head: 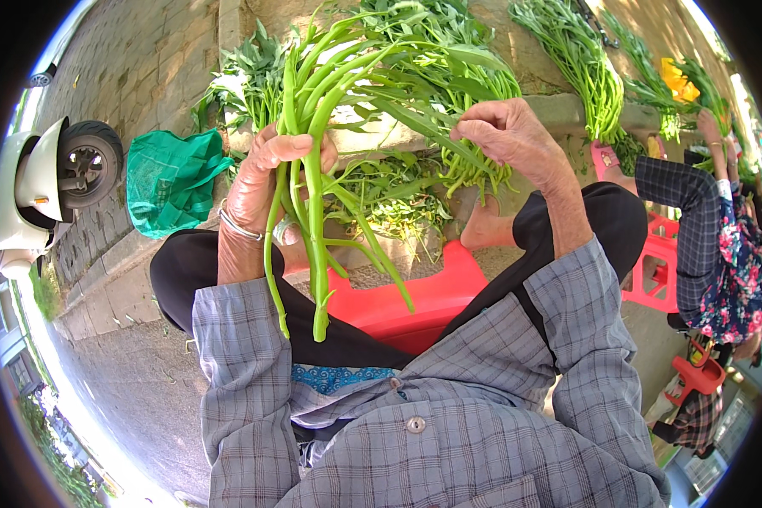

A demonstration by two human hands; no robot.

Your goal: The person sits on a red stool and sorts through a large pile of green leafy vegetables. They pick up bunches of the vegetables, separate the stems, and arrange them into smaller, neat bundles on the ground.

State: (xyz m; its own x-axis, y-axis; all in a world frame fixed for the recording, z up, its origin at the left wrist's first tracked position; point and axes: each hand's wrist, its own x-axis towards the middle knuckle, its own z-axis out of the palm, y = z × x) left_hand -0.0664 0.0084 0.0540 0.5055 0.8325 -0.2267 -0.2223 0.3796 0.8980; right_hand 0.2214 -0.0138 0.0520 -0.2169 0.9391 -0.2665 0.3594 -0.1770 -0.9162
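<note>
My left hand, with a metal bangle at its wrist, is closed around a bunch of long-leaved green stems that look like water spinach. The thick stems hang below the fist and the leafy ends arch up and over to the right. My right hand pinches the tip of a long leaf of the bunch between thumb and fingers. Behind the hands a large heap of the same greens lies on the kerb. Loose leaves and yellowish scraps lie on the ground between my feet.
A red plastic stool is under me. To the left are a green bag and a scooter wheel. More bundled greens lie at the upper right. Another person in a floral top sits at the right on a red stool.
</note>
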